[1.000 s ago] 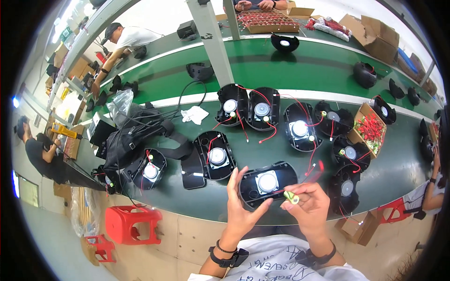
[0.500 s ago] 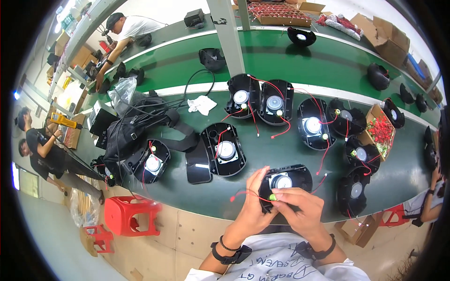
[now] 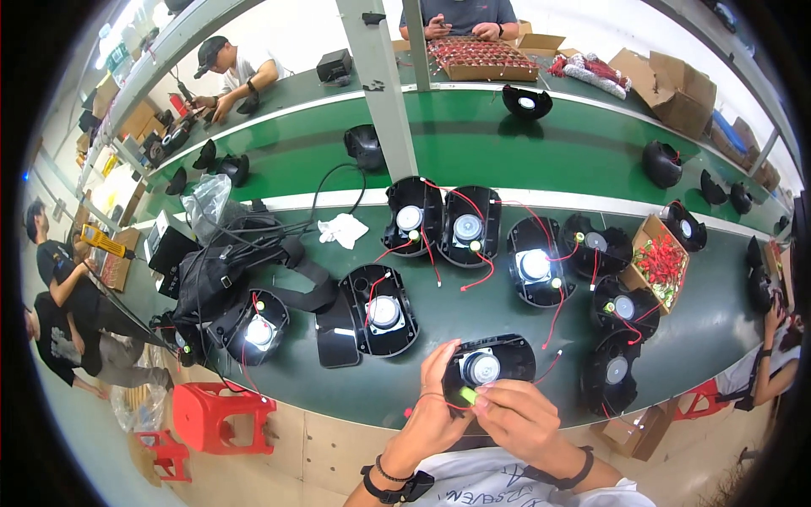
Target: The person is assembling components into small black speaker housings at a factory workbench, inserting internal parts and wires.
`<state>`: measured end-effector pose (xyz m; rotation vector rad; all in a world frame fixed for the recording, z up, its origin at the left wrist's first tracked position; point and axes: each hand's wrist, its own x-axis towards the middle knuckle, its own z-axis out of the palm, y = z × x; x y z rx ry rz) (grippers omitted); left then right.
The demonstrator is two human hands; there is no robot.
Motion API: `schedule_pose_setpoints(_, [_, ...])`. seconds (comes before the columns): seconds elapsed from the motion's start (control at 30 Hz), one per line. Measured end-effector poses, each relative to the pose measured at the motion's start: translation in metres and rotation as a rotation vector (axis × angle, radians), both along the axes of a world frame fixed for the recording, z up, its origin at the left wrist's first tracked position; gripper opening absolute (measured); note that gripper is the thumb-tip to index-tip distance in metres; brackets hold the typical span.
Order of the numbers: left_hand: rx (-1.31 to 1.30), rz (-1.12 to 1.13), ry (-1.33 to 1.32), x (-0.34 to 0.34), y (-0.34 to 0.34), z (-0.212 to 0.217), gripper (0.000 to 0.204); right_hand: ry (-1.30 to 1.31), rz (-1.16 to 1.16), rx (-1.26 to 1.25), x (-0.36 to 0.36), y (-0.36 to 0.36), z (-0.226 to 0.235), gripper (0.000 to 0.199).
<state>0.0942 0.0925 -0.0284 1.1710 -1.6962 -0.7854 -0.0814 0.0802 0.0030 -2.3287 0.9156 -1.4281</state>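
Observation:
At the table's front edge my left hand (image 3: 429, 416) grips a black plastic speaker housing (image 3: 517, 353) by its left side, fingers along the edge. A round silver-grey speaker (image 3: 481, 368) sits inside the housing. My right hand (image 3: 522, 416) pinches a small light-green piece (image 3: 467, 395) between thumb and fingertips, just below the speaker. A thin red wire (image 3: 432, 395) runs from near this piece across my left hand. Another red wire with a white plug (image 3: 553, 363) sticks out to the right of the housing. My fingers hide the housing's lower part.
Several similar black housings (image 3: 384, 334) with speakers lie around the dark green table. A cardboard box (image 3: 659, 262) holds red-wired green pieces. A black bag (image 3: 224, 266) with cables lies left. Behind runs a green conveyor belt (image 3: 456, 139) under a metal post (image 3: 380, 93). People work across and beside it.
The view has tipped upward, so the table sits lower and a person across the belt shows more. My right hand still pinches the green piece, which now stands out more above the housing.

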Motion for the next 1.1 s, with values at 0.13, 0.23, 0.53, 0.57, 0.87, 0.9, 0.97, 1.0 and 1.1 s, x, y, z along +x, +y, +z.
schedule_pose_setpoints(0.13, [-0.044, -0.014, -0.002, 0.003, 0.0, 0.0, 0.1, 0.064, 0.039, 0.002, -0.005, -0.003, 0.016, 0.025])
schedule_pose_setpoints(0.23, [-0.004, -0.026, -0.024, 0.002, -0.002, 0.005, 0.095, 0.113, 0.055, 0.082, -0.008, -0.003, 0.025, 0.025])
schedule_pose_setpoints(0.53, [-0.028, -0.045, -0.009, 0.0, -0.007, 0.006, 0.098, 0.133, 0.089, 0.057, -0.012, -0.011, 0.013, 0.025])
schedule_pose_setpoints(0.57, [-0.045, -0.037, -0.034, 0.0, -0.007, 0.008, 0.094, 0.148, 0.104, 0.068, -0.013, -0.014, 0.012, 0.027])
schedule_pose_setpoints(0.87, [0.042, 0.065, 0.05, 0.001, -0.01, 0.002, 0.101, 0.447, 0.016, 0.22, -0.011, -0.006, 0.038, 0.05])
schedule_pose_setpoints(0.9, [0.018, 0.057, 0.051, -0.003, -0.011, 0.002, 0.101, 0.446, 0.003, 0.198, -0.016, -0.006, 0.049, 0.05])
schedule_pose_setpoints(0.97, [0.005, 0.221, 0.058, -0.016, -0.021, 0.001, 0.097, 0.426, 0.076, 0.319, -0.034, -0.007, 0.082, 0.049])
schedule_pose_setpoints(1.0, [-0.036, 0.368, -0.033, -0.025, -0.026, 0.007, 0.092, 0.391, 0.089, 0.357, -0.046, -0.01, 0.105, 0.048])
schedule_pose_setpoints(1.1, [-0.055, 0.465, -0.186, -0.038, -0.033, 0.008, 0.096, 0.417, -0.014, 0.287, -0.077, -0.025, 0.169, 0.048])
